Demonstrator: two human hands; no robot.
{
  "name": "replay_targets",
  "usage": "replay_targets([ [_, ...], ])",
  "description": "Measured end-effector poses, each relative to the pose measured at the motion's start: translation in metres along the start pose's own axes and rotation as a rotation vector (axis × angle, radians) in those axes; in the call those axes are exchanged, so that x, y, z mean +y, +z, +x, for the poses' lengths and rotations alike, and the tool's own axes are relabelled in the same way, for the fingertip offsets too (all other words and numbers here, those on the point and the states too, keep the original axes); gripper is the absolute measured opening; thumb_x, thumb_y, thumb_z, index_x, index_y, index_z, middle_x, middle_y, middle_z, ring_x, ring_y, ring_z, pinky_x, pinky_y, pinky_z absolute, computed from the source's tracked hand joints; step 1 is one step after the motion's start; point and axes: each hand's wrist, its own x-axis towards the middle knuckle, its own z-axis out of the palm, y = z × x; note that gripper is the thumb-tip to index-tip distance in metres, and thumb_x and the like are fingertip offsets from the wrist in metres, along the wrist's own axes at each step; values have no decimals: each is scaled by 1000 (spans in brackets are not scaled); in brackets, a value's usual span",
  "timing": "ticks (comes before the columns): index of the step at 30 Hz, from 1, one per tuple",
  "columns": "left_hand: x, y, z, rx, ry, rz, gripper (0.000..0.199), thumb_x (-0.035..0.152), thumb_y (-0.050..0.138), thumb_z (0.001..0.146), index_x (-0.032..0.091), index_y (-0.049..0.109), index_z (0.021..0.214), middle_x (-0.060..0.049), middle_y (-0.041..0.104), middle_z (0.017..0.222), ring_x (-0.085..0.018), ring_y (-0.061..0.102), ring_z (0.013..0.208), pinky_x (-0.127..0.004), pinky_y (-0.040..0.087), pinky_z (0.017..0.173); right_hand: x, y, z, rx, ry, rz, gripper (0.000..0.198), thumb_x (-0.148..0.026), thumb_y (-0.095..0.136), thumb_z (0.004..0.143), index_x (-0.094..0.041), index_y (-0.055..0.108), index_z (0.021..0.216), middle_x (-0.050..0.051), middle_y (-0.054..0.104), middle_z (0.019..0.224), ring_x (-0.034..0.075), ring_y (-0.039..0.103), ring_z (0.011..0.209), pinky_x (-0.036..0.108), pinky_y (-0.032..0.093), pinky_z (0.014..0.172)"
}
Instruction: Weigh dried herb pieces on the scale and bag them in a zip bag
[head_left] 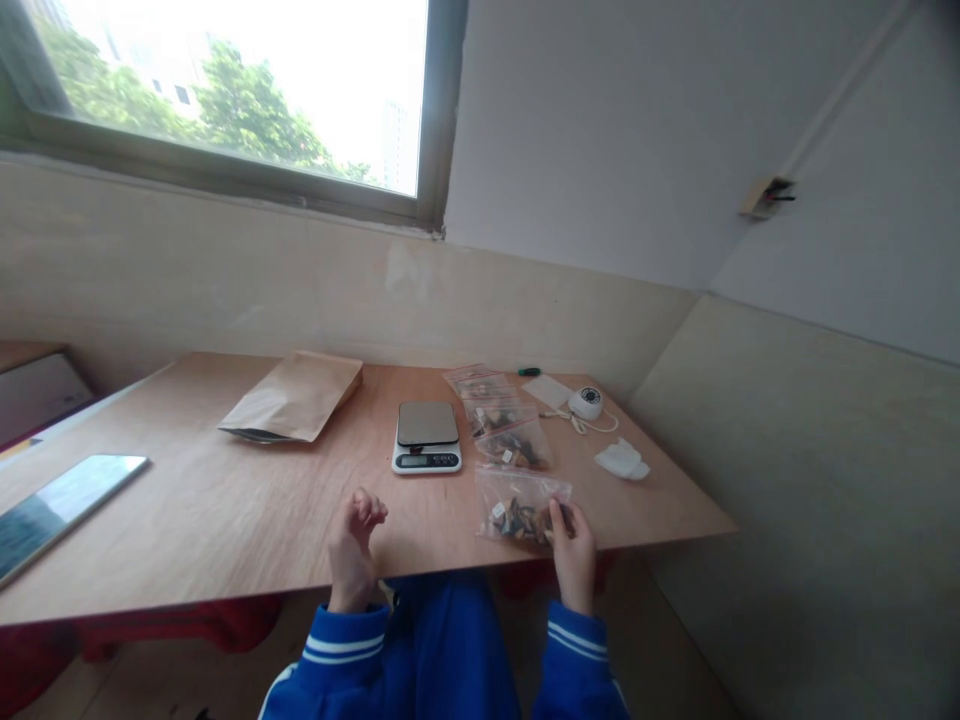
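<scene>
My right hand [574,550] pinches the right edge of a clear zip bag [517,482] near the table's front edge. Inside the bag are dark and brown dried pieces, with a small white label or packet among them. My left hand [356,545] hovers at the front edge, fingers curled together with nothing visible in them. Ahead of it, between the hands, stands a small digital kitchen scale [427,460] with a bare plate. Behind the held bag, several similar filled zip bags [514,440] lie overlapping in a row.
A brown paper pouch [300,395] lies at the back left, and a tablet-like glossy device [64,510] at the far left. To the right are a white dome camera [586,402] with its cable, a crumpled tissue [622,459], a white card [547,391] and a green-handled tool [529,372].
</scene>
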Motion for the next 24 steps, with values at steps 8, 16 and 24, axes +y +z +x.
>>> replay_targets([
  [8,10,-28,13,69,69,140,30,32,56,70,20,34,54,5,33,56,-10,35,55,-24,33,55,2,23,80,180,-284,-514,59,-55,39,84,-6,57,112,27,58,116,37,51,112,51,38,91],
  [16,8,-42,23,239,36,87,28,29,57,67,20,34,54,6,33,55,-9,36,53,-22,33,53,44,52,48,80,-437,-741,57,-44,25,92,-4,52,124,27,46,132,35,45,120,47,36,94],
  [24,8,-45,30,294,-35,-44,24,24,58,64,20,36,56,6,34,55,-9,37,53,-21,37,55,41,69,75,24,-403,-783,59,-41,22,94,-1,49,128,26,49,132,33,43,125,46,32,100],
])
